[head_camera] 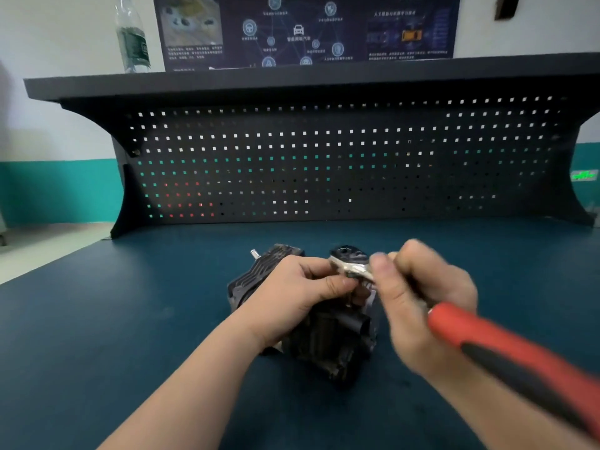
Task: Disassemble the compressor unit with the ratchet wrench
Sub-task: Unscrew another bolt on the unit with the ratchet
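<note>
Compressor unit (311,323): dark ribbed casting, sitting on the blue bench top (97,319) at centre, just under both hands.
Ratchet wrench (487,339): long axis runs from its metal head at about 10 o'clock, over the unit's top, down to the red-and-black handle at 4 o'clock, where it leaves the frame.
Right hand (422,303): fingers curled round the wrench shank close behind the head, holding it; blurred, so exact finger placement is unclear.
Left hand (305,287): resting on the unit's top left, thumb and fingertips pinching at the wrench head, apparently steadying the socket.
Key relation: the fastener lies directly below the wrench head, at 9 o'clock from the right-hand grip; the left hand is nearer to it. The handle looks free to swing across the bench.
Hidden: the socket and bolt sit behind the fingers; whether the socket is seated cannot be told.
Background: pegboard (324,164) at 12 o'clock, bottle (131,37) on the shelf at 11 o'clock.
</note>
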Demonstrator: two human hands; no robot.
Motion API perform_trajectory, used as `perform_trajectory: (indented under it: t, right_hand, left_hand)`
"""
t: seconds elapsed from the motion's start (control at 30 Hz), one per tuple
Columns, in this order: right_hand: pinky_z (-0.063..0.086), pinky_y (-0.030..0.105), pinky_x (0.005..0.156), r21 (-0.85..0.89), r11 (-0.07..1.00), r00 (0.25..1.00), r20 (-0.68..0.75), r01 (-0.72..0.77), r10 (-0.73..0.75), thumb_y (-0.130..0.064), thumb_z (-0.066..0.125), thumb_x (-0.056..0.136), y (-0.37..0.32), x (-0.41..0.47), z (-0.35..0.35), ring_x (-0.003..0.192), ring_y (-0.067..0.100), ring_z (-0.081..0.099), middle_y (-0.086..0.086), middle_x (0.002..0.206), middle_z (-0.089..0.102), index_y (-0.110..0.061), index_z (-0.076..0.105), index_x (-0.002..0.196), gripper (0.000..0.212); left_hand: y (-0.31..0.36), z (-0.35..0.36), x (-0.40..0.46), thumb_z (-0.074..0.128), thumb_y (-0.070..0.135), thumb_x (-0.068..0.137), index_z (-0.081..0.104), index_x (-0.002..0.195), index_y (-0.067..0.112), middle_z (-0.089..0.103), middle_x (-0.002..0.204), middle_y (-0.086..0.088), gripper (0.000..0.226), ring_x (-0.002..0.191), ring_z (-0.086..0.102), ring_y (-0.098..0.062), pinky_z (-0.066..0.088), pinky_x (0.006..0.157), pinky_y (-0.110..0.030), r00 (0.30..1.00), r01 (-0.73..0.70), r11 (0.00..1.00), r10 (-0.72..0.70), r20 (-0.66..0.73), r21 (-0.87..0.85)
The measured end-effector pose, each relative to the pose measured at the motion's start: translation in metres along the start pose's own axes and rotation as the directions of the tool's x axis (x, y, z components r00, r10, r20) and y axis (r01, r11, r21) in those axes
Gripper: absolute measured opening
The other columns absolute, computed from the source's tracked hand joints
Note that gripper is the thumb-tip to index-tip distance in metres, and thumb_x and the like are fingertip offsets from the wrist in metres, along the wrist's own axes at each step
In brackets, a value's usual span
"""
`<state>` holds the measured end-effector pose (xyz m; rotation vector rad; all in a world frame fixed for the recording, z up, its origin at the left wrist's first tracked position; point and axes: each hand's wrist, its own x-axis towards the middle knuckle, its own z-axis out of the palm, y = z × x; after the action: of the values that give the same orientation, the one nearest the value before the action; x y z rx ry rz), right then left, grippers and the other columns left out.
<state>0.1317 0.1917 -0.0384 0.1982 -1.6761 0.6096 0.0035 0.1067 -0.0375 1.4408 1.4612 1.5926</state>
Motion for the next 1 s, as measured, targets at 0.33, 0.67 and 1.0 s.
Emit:
perform_trajectory:
  t: [0.33, 0.67, 1.0]
  right_hand:
    - [0.016, 0.019, 0.035, 0.826, 0.107, 0.589, 0.296, -0.553, 0.752, -0.027, 0.052, 0.081, 0.04, 0.013, -0.009, 0.027, 0.009, 0.022, -0.004, 0.032, 0.024, -0.016, 0.046, 0.043, 0.041]
    - [0.022, 0.013, 0.051, -0.071, 0.996, 0.997, 0.061, 0.055, -0.051, -0.019, 0.053, 0.09, -0.003, 0.005, 0.003, 0.05, 0.005, 0.024, -0.006, 0.055, 0.024, -0.015, 0.032, 0.056, 0.041]
    - [0.016, 0.019, 0.033, 0.865, 0.067, 0.55, 0.256, -0.498, 0.795, -0.023, 0.052, 0.081, 0.036, 0.013, -0.006, 0.026, 0.009, 0.018, -0.003, 0.032, 0.023, -0.015, 0.049, 0.044, 0.038]
  left_hand:
    - [-0.001, 0.002, 0.003, 0.07, 0.03, 0.076, 0.076, 0.079, 0.016, 0.073, 0.081, -0.003, 0.015, 0.077, 0.068, -0.012, 0.052, 0.069, -0.021, 1.0, 0.011, 1.0, -0.011, 0.001, -0.028]
    - [-0.004, 0.0, 0.001, 0.067, 0.021, 0.077, 0.076, 0.073, 0.023, 0.072, 0.072, 0.005, 0.01, 0.069, 0.066, -0.005, 0.05, 0.063, -0.018, 0.999, -0.028, 1.0, 0.028, -0.02, 0.009]
    - [-0.005, 0.004, 0.005, 0.071, 0.028, 0.072, 0.076, 0.082, 0.011, 0.073, 0.08, -0.005, 0.021, 0.076, 0.068, -0.011, 0.051, 0.069, -0.019, 0.998, -0.019, 0.999, 0.017, -0.064, -0.04]
